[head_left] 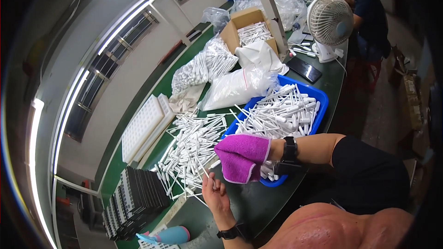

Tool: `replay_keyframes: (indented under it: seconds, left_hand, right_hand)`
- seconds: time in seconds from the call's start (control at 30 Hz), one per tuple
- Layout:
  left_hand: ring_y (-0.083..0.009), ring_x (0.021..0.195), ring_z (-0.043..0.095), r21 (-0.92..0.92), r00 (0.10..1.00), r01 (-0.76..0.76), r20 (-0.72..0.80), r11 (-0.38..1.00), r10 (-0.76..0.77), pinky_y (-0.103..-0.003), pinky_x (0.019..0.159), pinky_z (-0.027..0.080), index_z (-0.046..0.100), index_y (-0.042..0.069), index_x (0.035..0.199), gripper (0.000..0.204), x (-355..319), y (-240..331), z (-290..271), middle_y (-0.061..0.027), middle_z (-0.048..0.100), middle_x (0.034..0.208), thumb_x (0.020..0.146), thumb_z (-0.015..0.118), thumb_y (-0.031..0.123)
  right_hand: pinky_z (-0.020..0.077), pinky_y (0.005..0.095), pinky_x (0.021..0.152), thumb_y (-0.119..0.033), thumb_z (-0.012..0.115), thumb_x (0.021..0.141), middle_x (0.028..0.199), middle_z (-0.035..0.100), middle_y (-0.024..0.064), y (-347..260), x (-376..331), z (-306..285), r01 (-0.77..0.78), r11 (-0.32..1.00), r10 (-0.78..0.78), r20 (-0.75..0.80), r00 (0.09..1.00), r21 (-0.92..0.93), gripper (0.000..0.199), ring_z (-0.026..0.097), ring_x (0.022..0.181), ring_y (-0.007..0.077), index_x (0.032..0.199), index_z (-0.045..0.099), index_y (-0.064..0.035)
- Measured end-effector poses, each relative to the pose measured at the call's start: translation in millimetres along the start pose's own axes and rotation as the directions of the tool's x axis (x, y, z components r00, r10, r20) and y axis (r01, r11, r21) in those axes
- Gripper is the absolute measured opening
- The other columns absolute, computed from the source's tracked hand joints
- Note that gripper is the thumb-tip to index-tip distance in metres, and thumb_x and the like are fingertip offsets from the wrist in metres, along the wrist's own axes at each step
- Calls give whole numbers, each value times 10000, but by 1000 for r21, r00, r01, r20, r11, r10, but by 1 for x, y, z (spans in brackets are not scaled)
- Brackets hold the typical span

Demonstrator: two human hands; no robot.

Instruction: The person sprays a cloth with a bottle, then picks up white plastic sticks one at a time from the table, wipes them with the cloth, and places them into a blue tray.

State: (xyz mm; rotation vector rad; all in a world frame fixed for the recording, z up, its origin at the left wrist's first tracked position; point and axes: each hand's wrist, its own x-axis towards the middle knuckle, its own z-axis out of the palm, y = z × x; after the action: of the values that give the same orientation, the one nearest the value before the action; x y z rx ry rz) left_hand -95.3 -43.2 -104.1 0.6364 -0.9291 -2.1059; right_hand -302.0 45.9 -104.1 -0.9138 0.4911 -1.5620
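Over a dark green tabletop (pixel 242 203), seen in the head view, both hands are brought close together. By the left hand (pixel 216 196), with its fingers curled, a thin white stick (pixel 203 169) appears to be pinched at the fingertips. The right hand (pixel 275 149) is mostly covered by a purple cloth (pixel 244 157); how far it is opened cannot be told.

Beyond the left hand, a loose pile of white sticks (pixel 196 140) is spread. Just beyond the right hand, a blue tub (pixel 324 101) is heaped with similar pieces. To the left of the left hand, black trays (pixel 138 200) are stacked; farther off, filled plastic bags (pixel 244 87) are set.

The work is judged to be partway through: many sticks are gathered in the tub, many are left loose, and which are finished cannot be told.
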Motion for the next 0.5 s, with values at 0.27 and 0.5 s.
replay_keyframes:
  seconds: [0.27, 0.5]
  left_hand:
    - [-65, 645, 382, 16, 985, -25, -170, 1000, 27, -189, 544, 332, 382, 61, 1300, 420, -11, 3, 10, -52, 525, 1032, 892, 483, 74]
    - [-101, 689, 399, -152, 989, -145, -10, 978, 145, -242, 641, 370, 432, -30, 1204, 331, 6, 0, -4, -50, 519, 952, 886, 444, 59]
  right_hand:
    - [371, 320, 990, -230, 420, 940, 1324, 423, 96, -16, -9, 23, -9, 985, 8, -7, 1000, -174, 443, 455, 1178, 189, 1331, 338, -37]
    - [466, 320, 900, -230, 379, 952, 1277, 449, 143, -17, -12, -9, -185, 982, 188, 110, 976, -39, 452, 494, 1129, 223, 1346, 284, -31]
